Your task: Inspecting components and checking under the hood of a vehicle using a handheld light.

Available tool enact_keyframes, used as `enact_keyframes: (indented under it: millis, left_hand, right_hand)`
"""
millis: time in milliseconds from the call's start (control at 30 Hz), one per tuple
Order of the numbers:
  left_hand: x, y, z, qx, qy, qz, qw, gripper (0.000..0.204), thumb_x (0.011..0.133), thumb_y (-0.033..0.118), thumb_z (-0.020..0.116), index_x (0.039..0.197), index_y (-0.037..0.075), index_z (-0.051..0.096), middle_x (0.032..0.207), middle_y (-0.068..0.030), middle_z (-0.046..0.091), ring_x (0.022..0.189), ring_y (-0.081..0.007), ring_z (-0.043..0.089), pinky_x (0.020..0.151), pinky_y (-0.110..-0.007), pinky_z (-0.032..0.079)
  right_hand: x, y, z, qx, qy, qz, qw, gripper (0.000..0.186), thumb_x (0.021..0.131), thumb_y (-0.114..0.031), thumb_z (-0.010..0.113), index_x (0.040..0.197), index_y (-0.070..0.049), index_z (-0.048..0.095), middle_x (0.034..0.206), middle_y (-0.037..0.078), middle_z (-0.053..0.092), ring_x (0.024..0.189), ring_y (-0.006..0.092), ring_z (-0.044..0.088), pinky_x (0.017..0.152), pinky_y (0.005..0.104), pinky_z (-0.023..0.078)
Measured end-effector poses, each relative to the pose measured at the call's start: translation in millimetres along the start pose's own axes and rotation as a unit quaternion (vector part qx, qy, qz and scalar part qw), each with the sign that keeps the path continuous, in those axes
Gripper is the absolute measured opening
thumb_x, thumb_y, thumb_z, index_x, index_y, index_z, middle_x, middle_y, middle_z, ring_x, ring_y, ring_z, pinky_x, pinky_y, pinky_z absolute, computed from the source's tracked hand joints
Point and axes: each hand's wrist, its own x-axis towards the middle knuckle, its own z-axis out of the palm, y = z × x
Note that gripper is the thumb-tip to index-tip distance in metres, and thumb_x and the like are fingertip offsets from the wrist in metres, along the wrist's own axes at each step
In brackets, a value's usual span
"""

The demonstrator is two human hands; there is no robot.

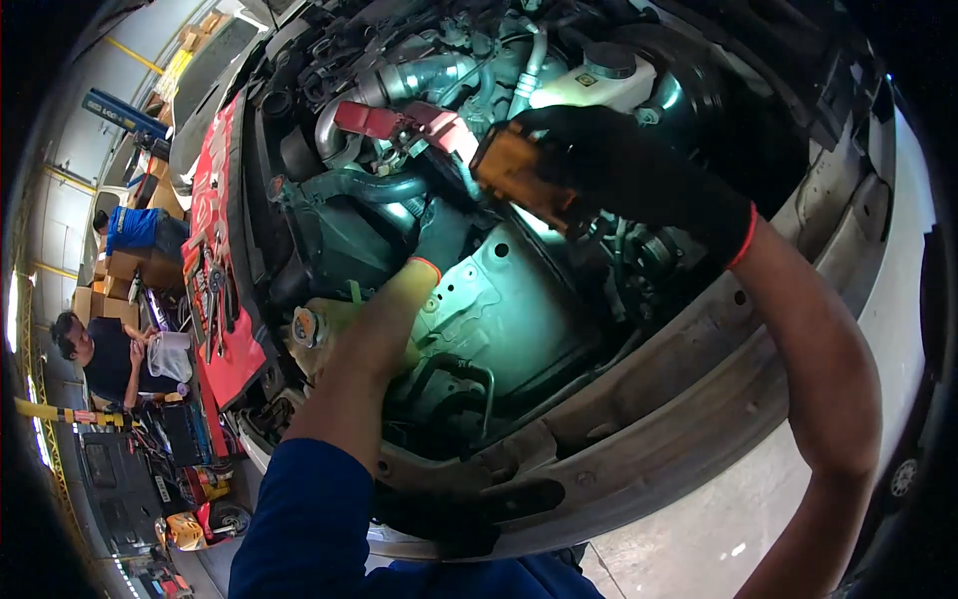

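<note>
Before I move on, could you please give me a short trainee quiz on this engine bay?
1. Which hand holds the orange-and-black object?
2. True or false: the loose hand tools lie on a blue cover.
3. What colour is the cap on the pale reservoir near the picture's top: A red, B black, C white?

Key: 1. The right hand. 2. False; the tools lie on a red cover. 3. B.

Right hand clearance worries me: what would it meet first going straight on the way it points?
Probably the red plastic piece, past the boxy orange-and-black item the right hand holds; depth is unclear, so it might pass above.
</note>
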Motion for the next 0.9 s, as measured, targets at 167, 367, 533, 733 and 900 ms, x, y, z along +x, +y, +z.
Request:
enact_keyframes:
  millis: [167,367,533,733,900]
  left_hand:
    - [2.8,2.5,-8.7,-0.244,-0.050,-0.041,0.968,0.046,0.100,0.029,0.044,0.144,0.016,0.050,0.148,-0.0138,0.045,0.138,-0.0351,0.039,0.119,-0.053,0.021]
    - [-17.4,5.2,-0.3,-0.001,0.166,0.001,0.986,0.037,0.092,0.017,0.057,0.124,-0.002,0.053,0.121,-0.0234,0.059,0.110,-0.0379,0.059,0.092,-0.047,0.049]
    - [-32.2,30.2,-4.3,-0.305,0.246,-0.192,0.900,0.033,0.077,0.018,0.073,0.105,0.003,0.065,0.114,-0.0200,0.065,0.100,-0.0385,0.062,0.093,-0.046,0.050]
    - [-15.9,-13.1,14.2,-0.308,0.439,-0.368,0.760,0.028,0.084,0.020,0.064,0.106,0.003,0.065,0.117,-0.0189,0.064,0.107,-0.0345,0.060,0.096,-0.044,0.048]
    - [-20.2,-108.9,22.0,-0.163,0.418,-0.350,0.822,0.027,0.090,0.022,0.057,0.107,0.003,0.065,0.120,-0.0180,0.064,0.113,-0.0312,0.059,0.098,-0.042,0.046]
  right_hand:
    - [0.7,-12.7,-6.6,0.069,-0.016,0.007,0.997,0.048,0.097,-0.016,0.064,0.142,-0.009,0.049,0.111,0.014,0.062,0.089,0.0161,0.068,0.075,0.0314,0.060]
    - [-2.9,-20.6,-7.5,0.004,-0.100,-0.029,0.995,0.046,0.090,-0.011,0.064,0.136,-0.008,0.056,0.111,0.020,0.067,0.098,0.0258,0.069,0.085,0.0383,0.058]
    - [-7.4,-22.7,3.1,0.048,-0.091,-0.056,0.993,0.045,0.096,-0.018,0.063,0.140,-0.013,0.054,0.107,0.016,0.066,0.084,0.0198,0.068,0.070,0.0317,0.057]
    - [-7.9,-28.1,12.7,-0.016,-0.117,-0.067,0.991,0.042,0.095,-0.018,0.060,0.136,-0.009,0.057,0.101,0.018,0.070,0.090,0.0252,0.072,0.078,0.0401,0.057]
    - [-12.2,-34.8,7.4,-0.092,-0.164,-0.047,0.981,0.043,0.090,-0.016,0.061,0.132,-0.008,0.060,0.098,0.019,0.071,0.088,0.0312,0.072,0.081,0.0411,0.056]
